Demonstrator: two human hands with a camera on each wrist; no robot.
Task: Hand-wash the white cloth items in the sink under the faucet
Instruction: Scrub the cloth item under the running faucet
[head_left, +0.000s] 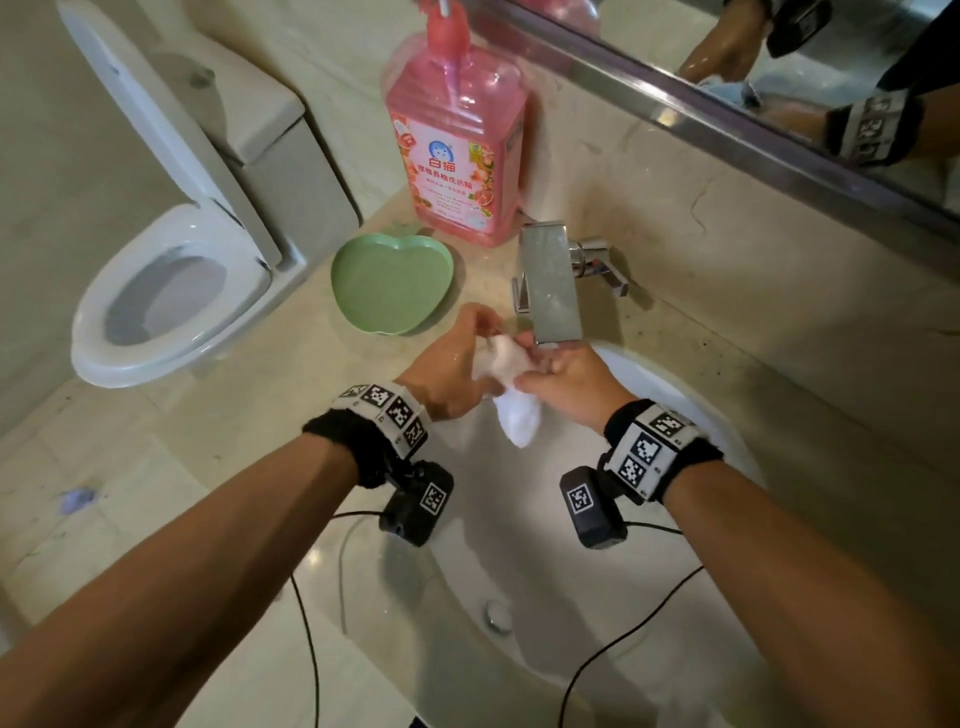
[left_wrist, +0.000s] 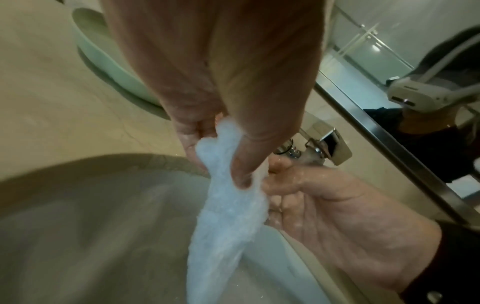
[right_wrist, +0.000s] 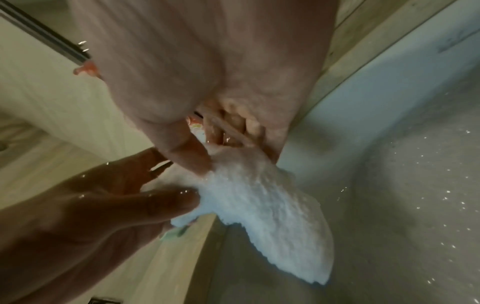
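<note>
A wet white cloth (head_left: 511, 387) hangs between both hands just below the spout of the square chrome faucet (head_left: 549, 283), over the back of the white sink (head_left: 691, 410). My left hand (head_left: 457, 358) pinches the cloth's upper part between thumb and fingers; in the left wrist view the white cloth (left_wrist: 228, 216) trails down from that pinch. My right hand (head_left: 566, 382) grips the cloth from the right, thumb pressing it. In the right wrist view the white cloth (right_wrist: 270, 209) droops into the basin, its lower end free.
A green apple-shaped dish (head_left: 389, 283) sits on the beige counter left of the faucet, with a pink detergent bottle (head_left: 460, 140) behind it. A toilet (head_left: 171, 291) stands at the left. The mirror edge (head_left: 727, 119) runs above the faucet. The sink drain (head_left: 497, 616) lies near me.
</note>
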